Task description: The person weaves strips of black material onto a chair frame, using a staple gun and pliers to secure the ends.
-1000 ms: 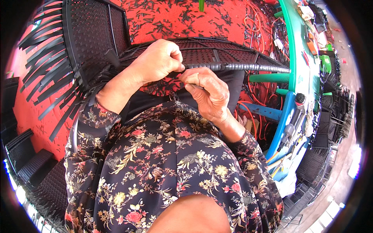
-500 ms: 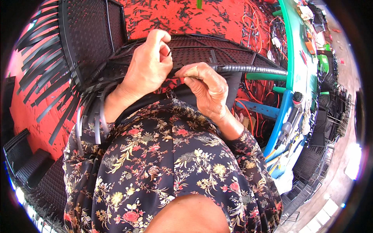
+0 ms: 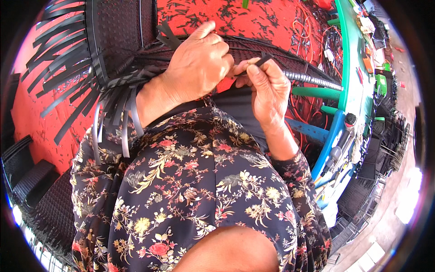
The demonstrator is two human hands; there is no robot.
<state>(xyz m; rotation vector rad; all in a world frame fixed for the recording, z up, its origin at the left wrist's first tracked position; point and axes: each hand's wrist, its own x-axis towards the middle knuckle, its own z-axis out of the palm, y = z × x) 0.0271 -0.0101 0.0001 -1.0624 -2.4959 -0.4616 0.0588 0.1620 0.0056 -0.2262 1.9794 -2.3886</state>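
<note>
A dark woven furniture piece (image 3: 120, 27) with flat black strips lies across my lap, its near edge wrapped in shiny strip (image 3: 312, 80). My right hand (image 3: 269, 93) pinches a black flat strip (image 3: 263, 60) between thumb and fingers, just over that edge. Beside it, my left hand (image 3: 197, 65) is closed with its back turned up and index finger pointing away. Its fingertips are hidden, so what they hold cannot be made out. Another black strip (image 3: 169, 37) sticks out behind the left hand. Loose strip ends (image 3: 131, 113) hang over my left forearm.
Long strip ends (image 3: 59, 59) fan out from the left panel. Black scraps litter the red floor (image 3: 235, 18). At right, a green and blue table edge (image 3: 340, 50) carries a tool with a dark grip (image 3: 337, 152). Orange cords (image 3: 308, 27) lie beneath.
Both hands have shifted up and right. The left has turned its back upward; a black strip now shows in the right hand's pinch, and another strip stands out behind the left.
</note>
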